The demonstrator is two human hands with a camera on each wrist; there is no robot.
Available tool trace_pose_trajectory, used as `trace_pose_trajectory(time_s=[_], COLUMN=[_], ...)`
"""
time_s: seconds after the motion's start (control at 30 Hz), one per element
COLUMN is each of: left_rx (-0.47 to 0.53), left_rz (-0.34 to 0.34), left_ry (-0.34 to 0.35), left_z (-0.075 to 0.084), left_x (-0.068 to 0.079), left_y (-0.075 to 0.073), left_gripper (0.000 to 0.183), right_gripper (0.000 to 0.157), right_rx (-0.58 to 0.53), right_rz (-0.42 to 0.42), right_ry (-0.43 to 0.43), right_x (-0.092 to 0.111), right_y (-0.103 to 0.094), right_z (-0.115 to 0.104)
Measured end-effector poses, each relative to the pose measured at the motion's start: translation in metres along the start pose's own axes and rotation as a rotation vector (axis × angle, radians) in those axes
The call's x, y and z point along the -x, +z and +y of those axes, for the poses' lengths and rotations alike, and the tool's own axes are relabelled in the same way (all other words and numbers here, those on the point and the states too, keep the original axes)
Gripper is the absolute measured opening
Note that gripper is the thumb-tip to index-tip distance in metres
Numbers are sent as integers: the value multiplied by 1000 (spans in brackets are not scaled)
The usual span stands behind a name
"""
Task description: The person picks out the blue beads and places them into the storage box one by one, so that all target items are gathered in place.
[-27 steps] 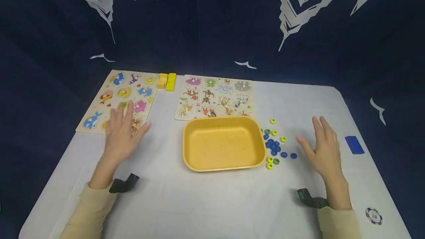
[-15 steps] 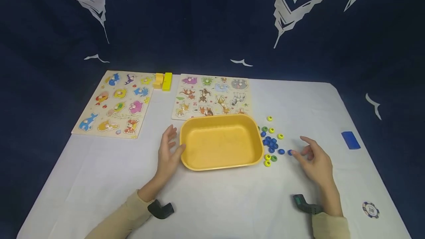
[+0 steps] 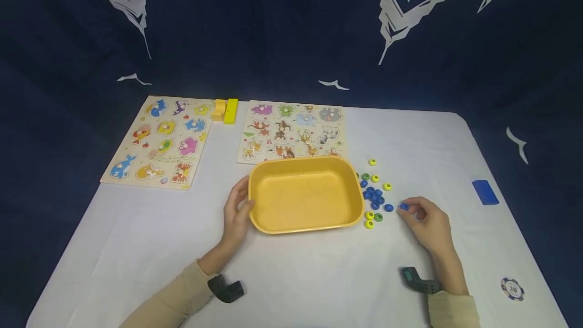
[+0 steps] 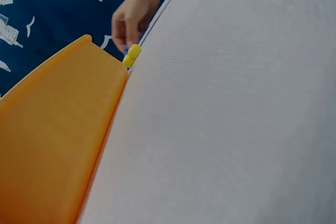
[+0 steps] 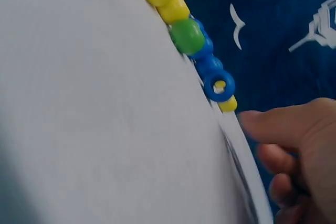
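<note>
A yellow plastic tray (image 3: 306, 229) stands mid-table. My left hand (image 3: 236, 219) grips its left side, thumb over the rim and fingers along the outer wall. To the right of the tray lies a loose group of small blue, yellow and green beads (image 3: 374, 194). At the group's right edge my right hand (image 3: 428, 224) pinches a blue bead (image 3: 404, 206) between thumb and index finger. That bead is hidden in the right wrist view, where my curled fingers appear beside other beads, among them a blue bead (image 5: 219, 85) with its hole showing.
Two wooden animal puzzle boards (image 3: 150, 158) lie at the back, one partly behind the tray. Two yellow blocks (image 3: 230, 111) sit between them. A blue block (image 3: 485, 192) and a poker chip (image 3: 512, 289) lie near the right edge. A dark patterned cloth hangs behind.
My left hand has come from above the left puzzle board to the tray and taken hold of its side. My right hand has moved left to the beads and pinched a blue one.
</note>
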State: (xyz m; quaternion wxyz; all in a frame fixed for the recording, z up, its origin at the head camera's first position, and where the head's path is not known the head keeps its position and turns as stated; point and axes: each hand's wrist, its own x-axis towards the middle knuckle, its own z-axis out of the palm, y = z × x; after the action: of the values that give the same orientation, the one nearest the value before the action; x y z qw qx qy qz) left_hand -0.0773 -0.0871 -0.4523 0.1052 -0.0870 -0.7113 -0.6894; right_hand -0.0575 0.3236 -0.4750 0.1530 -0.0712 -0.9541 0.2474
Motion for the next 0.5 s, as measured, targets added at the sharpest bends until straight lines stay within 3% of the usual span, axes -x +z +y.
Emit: trace_pose_trajectory(time_s=[0.1,0.17,0.23,0.3,0.4,0.5], left_rx=[3,9,11,26,37,45], left_rz=[5,11,15,20,23,16], left_ry=[16,21,21,18,10,7], left_z=[0,0,0,-1,-2,-4], left_x=[-1,-2,-2,-3,-3,-3], left_y=[0,-1,-1,-1,-2,-1], left_gripper=[49,48,48,47,47,47], right_gripper=[24,25,25,23,20,18], right_rx=[-97,-171,-240,-285,-314,-268], right_rz=[68,106,77,-4,-204,-356], right_ry=[-18,-94,-206,-318,-415,-455], right_x=[-9,-17,-25,-34,-43,-50], right_y=[2,5,3,1,2,26], right_z=[-5,-17,-47,-90,-160,-205])
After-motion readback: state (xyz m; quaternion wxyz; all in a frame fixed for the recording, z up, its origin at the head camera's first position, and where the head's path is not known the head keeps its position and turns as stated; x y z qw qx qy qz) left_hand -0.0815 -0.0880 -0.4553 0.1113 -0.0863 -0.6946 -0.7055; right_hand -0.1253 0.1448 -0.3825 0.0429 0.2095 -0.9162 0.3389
